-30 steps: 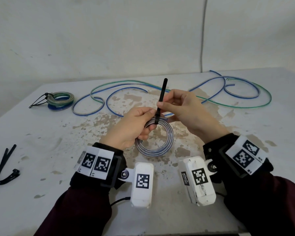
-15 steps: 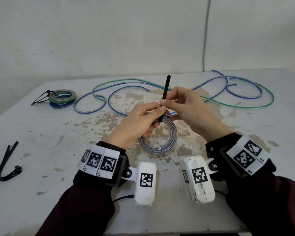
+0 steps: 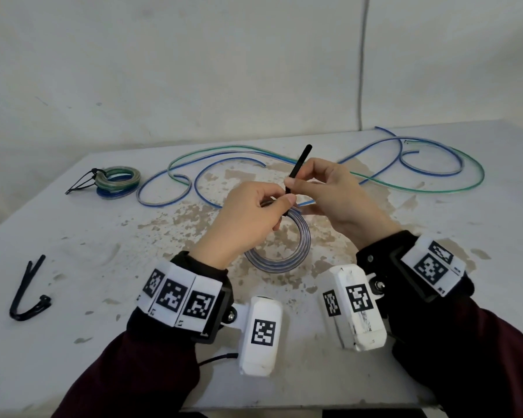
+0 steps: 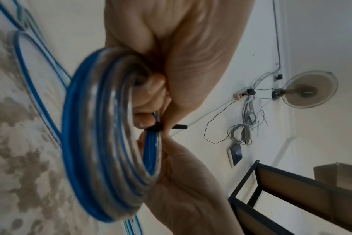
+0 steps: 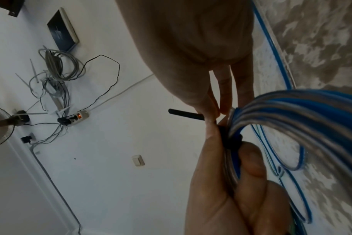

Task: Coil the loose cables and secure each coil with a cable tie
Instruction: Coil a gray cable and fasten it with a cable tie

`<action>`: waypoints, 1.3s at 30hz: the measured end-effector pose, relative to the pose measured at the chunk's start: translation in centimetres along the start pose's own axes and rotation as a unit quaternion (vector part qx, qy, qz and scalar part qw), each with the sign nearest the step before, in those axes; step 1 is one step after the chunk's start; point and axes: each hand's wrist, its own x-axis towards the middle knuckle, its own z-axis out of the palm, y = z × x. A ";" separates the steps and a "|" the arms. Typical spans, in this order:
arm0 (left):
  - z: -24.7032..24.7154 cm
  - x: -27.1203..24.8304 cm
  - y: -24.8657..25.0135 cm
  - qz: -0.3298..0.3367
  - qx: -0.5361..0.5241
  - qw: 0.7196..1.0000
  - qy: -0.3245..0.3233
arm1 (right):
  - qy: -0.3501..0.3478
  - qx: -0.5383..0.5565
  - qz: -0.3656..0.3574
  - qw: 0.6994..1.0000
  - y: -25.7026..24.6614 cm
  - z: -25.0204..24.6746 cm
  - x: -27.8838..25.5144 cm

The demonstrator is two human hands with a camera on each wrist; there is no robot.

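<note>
A coil of blue and clear cable [image 3: 284, 262] is held upright over the stained table [image 3: 73, 236] at the middle. My left hand [image 3: 280, 206] grips its top, fingers curled through the ring and thumb pressed on the strands. A black cable tie [image 3: 299, 164] is wrapped round the coil at that spot, and its tail sticks up. My right hand [image 3: 290, 188] pinches the tail just above the coil. The left wrist view shows the coil [image 4: 94, 143] and the tie's tail [image 4: 179, 126]. The right wrist view shows the tie [image 5: 187, 114] looped round the strands [image 5: 291, 108].
Two tied coils [image 3: 118, 181] lie stacked at the back left. Loose blue cable [image 3: 435, 173] and green cable [image 3: 224, 150] snake across the back of the table. Spare black ties [image 3: 27, 291] lie near the front left edge.
Both hands have risen a little with the coil. My left thumb has slid up against the tie at the coil's top. The right hand keeps its pinch on the tail.
</note>
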 end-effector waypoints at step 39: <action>-16.2 -0.7 -6.1 -0.149 -0.187 0.953 0.186 | -0.106 0.259 0.232 0.932 2.4 14.4 6.6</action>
